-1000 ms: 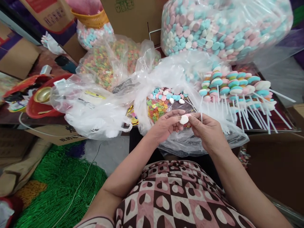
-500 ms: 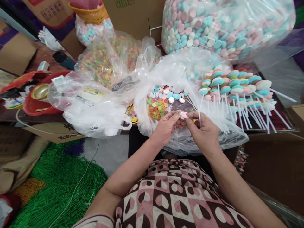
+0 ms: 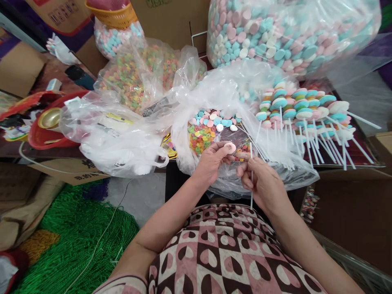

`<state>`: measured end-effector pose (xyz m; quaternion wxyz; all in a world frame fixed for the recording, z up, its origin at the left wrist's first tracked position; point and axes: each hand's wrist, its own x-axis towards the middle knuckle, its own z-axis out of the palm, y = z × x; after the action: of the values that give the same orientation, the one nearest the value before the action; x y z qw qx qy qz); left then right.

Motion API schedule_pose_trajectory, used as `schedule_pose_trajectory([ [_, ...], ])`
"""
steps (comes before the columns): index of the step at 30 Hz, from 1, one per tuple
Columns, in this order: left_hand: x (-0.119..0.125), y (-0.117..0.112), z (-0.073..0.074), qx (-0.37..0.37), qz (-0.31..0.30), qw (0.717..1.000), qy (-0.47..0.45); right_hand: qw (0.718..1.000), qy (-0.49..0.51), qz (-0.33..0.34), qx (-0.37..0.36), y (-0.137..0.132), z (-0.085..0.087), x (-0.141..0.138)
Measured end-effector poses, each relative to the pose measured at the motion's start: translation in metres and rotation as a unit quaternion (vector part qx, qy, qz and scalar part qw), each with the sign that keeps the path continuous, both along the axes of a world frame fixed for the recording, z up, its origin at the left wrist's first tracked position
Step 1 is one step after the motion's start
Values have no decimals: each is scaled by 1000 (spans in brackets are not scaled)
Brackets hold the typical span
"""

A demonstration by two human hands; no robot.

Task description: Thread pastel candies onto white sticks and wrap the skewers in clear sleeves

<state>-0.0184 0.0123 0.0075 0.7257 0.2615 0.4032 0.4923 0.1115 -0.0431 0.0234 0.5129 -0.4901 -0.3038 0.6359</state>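
Note:
A pale pink marshmallow is pinched between the thumb and fingers of my left hand. My right hand, close beside it, grips a thin white stick that stands nearly upright in this view. The stick and the marshmallow are apart. Just beyond my hands, pink, blue and white marshmallows lie in a plastic-lined spot. Ring-shaped gummy candies in orange, yellow and green are next to them. Several loose white sticks lie to the right of these.
Finished-looking candy skewers are piled at the right, sticks pointing toward me. Behind stand a big bag of marshmallows and a bag of gummy rings. A white plastic bag and a red basin are on the left.
My hands have separated slightly. The right hand has moved down and right, and its stick now shows upright. The left hand keeps the marshmallow, turned so its flat face shows.

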Motion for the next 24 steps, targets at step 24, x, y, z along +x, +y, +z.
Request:
schedule_pose_trajectory([
  [24,0,-6,-4,28,-24,999,-22,914,-355,138,142,-14,6,10],
])
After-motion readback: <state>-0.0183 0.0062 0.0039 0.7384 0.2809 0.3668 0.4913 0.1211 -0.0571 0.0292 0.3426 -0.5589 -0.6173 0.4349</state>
